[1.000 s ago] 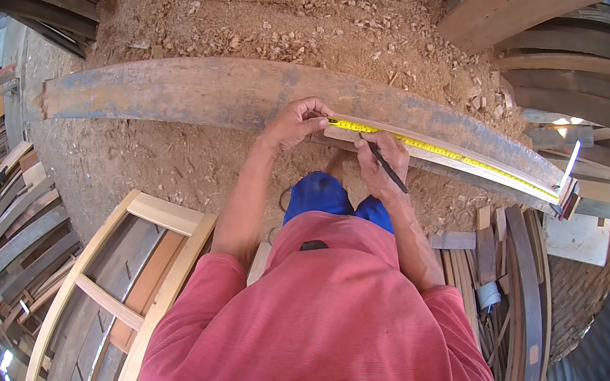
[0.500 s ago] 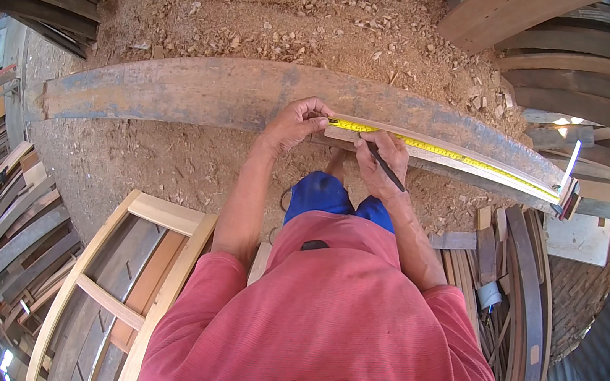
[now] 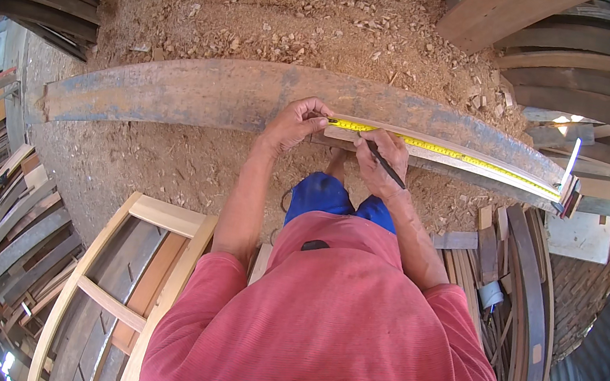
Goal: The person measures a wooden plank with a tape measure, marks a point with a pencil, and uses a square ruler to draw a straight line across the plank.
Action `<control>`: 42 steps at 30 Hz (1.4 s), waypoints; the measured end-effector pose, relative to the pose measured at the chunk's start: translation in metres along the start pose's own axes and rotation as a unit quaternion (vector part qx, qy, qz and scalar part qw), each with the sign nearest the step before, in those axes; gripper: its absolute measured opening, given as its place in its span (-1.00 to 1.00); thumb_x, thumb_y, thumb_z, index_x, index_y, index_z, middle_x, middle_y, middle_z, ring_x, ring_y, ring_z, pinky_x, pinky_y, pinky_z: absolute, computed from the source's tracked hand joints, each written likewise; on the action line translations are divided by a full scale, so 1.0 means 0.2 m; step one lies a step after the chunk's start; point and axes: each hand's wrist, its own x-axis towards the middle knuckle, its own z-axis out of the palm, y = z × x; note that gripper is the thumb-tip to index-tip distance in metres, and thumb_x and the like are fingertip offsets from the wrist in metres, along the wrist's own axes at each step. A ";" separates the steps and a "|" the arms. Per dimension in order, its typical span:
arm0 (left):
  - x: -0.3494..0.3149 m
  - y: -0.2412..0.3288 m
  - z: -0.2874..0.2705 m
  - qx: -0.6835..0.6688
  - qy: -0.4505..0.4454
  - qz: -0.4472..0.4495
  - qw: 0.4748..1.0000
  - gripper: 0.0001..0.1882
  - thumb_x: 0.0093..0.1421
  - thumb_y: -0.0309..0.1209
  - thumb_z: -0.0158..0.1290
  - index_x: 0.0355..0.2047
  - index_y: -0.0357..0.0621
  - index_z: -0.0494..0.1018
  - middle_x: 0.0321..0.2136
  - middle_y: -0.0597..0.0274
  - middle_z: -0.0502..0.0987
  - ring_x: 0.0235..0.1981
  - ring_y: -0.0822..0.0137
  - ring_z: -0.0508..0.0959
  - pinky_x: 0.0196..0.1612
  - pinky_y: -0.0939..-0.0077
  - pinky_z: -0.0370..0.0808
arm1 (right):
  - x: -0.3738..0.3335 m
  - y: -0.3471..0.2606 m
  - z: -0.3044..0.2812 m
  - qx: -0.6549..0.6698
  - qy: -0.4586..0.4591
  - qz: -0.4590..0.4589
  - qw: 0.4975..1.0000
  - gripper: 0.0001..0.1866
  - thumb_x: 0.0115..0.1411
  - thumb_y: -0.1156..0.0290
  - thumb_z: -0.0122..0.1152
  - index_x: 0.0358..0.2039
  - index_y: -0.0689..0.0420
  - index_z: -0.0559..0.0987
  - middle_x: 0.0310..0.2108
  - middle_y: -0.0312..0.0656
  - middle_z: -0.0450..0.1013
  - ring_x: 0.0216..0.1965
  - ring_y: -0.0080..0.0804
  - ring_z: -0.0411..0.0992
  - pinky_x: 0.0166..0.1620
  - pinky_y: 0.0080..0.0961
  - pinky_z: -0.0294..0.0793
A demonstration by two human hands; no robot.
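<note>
A yellow tape measure (image 3: 445,149) stretches along a pale narrow wood strip (image 3: 470,167) that lies on a long weathered plank (image 3: 195,91). My left hand (image 3: 300,124) pinches the tape's left end between thumb and fingers, near the strip's left end. Just to its right, my right hand (image 3: 382,157) is closed around a dark pencil-like marker (image 3: 387,166). The marker's upper end points back toward my wrist, and its tip meets the strip close to the tape's lower edge. At the plank's right end the tape runs up to a small dark block-like piece, hard to make out.
Sawdust and wood chips (image 3: 305,13) cover the ground beyond the plank. A light wooden frame (image 3: 122,301) stands at my lower left. Stacked curved boards (image 3: 21,238) lie far left, with more boards (image 3: 581,80) at the upper right and lumber (image 3: 526,297) at the lower right.
</note>
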 end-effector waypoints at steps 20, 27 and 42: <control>0.02 -0.02 0.00 0.034 0.000 -0.007 0.999 -0.84 0.29 -0.43 0.19 -0.12 -0.08 0.54 -0.30 0.43 0.57 -0.28 0.56 0.50 -0.15 0.58 0.49 | -0.01 -0.05 -0.11 0.113 0.004 0.189 0.975 -0.76 0.37 0.31 0.12 -0.10 0.18 0.61 -0.35 -0.08 0.62 -0.26 -0.31 0.58 -0.11 -0.37 0.52; 0.03 0.02 -0.02 0.061 0.016 -0.023 0.998 -0.85 0.29 -0.46 0.16 -0.13 -0.10 0.54 -0.42 0.46 0.52 -0.37 0.59 0.45 -0.25 0.62 0.46 | 0.03 0.04 -0.58 -0.037 0.093 0.120 0.988 -0.66 0.48 0.22 0.00 0.00 0.23 0.56 -0.22 -0.10 0.66 -0.16 -0.42 0.56 -0.02 -0.42 0.51; 0.01 0.55 0.11 -0.135 -0.069 0.209 0.966 -0.74 0.21 -0.36 0.23 -0.20 -0.18 0.41 -0.29 0.22 0.49 -0.18 0.20 0.61 0.04 0.07 0.61 | -0.53 0.80 -2.03 -0.189 0.424 0.386 0.797 -0.35 0.24 0.04 0.32 0.13 0.31 0.48 -0.04 0.16 0.56 0.01 -0.05 0.55 0.10 -0.22 0.47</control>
